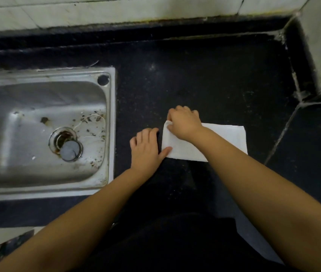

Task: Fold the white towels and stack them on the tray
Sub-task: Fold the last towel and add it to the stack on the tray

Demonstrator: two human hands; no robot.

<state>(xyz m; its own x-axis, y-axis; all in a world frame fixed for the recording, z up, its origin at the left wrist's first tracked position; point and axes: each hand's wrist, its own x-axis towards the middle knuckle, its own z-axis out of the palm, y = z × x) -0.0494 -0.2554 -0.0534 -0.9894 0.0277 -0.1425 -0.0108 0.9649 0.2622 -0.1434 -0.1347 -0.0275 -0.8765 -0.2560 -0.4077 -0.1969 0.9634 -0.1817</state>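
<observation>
Your two bare forearms fill the near edge of the view and converge on a white towel (224, 140) lying flat on the dark countertop (204, 79). Your right hand (185, 124) sits on the towel's far-left corner, fingers curled down and pinching the edge there. Your left hand (146, 148) lies on the counter just left of the towel, fingers loosely bent and holding nothing, with only the thumb reaching over to press the near-left corner.

Already folded into a rectangle, the towel runs its long axis left to right, so most of the cloth stretches away to the right of both hands. That is what the next fold seems to turn on: the pinched left end would travel right, over the free end, with the right hand better placed to carry it and the left thumb only steadying.

Further left, a steel sink (112, 114) is set into the counter, well apart from the towel. No tray shows anywhere, so the stacking spot lies out of view.
</observation>
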